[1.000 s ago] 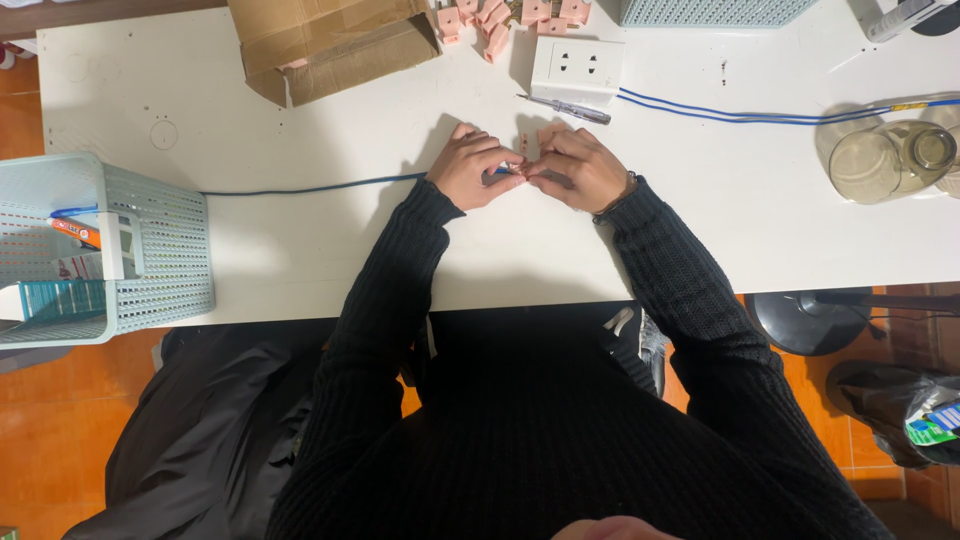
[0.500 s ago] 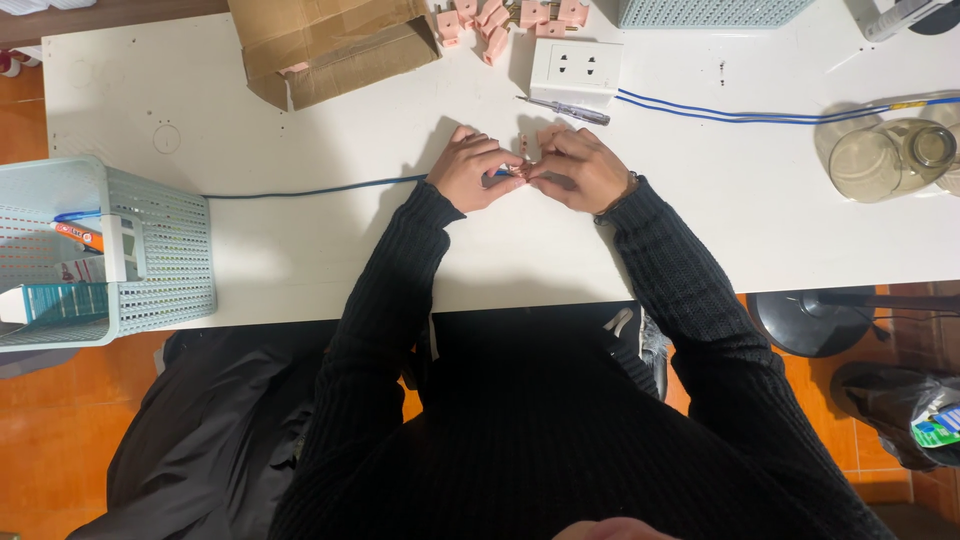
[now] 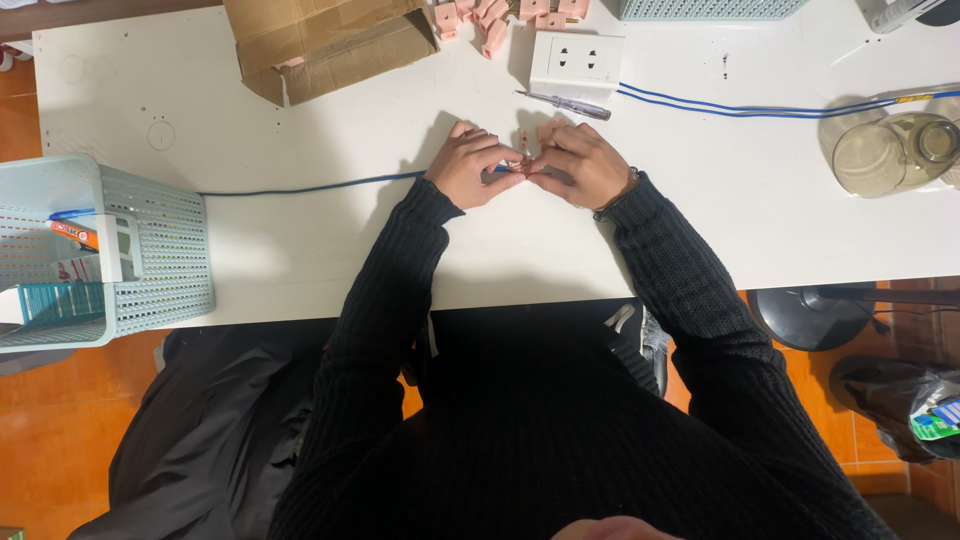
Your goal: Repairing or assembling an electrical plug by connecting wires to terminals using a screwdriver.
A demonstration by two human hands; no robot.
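Both my hands meet at the middle of the white table point(image 3: 250, 130). My left hand point(image 3: 472, 165) pinches the end of a blue cable point(image 3: 300, 187) that runs off to the left toward a basket. My right hand point(image 3: 580, 163) holds a small pink part point(image 3: 524, 157) against the cable end, fingertips touching those of the left hand. The joint between cable and part is mostly hidden by my fingers. A white socket plate point(image 3: 577, 62) and a small screwdriver point(image 3: 565, 101) lie just beyond my hands.
An open cardboard box point(image 3: 330, 42) stands at the back left, with several pink parts point(image 3: 490, 18) beside it. A pale blue plastic basket point(image 3: 95, 250) overhangs the left edge. Two blue wires point(image 3: 780, 107) run right toward a glass jar point(image 3: 893, 152). A black stool base point(image 3: 815, 315) stands on the orange floor.
My fingers shifted slightly around the cable end and the pink part; both hands stay in the same place on the table.
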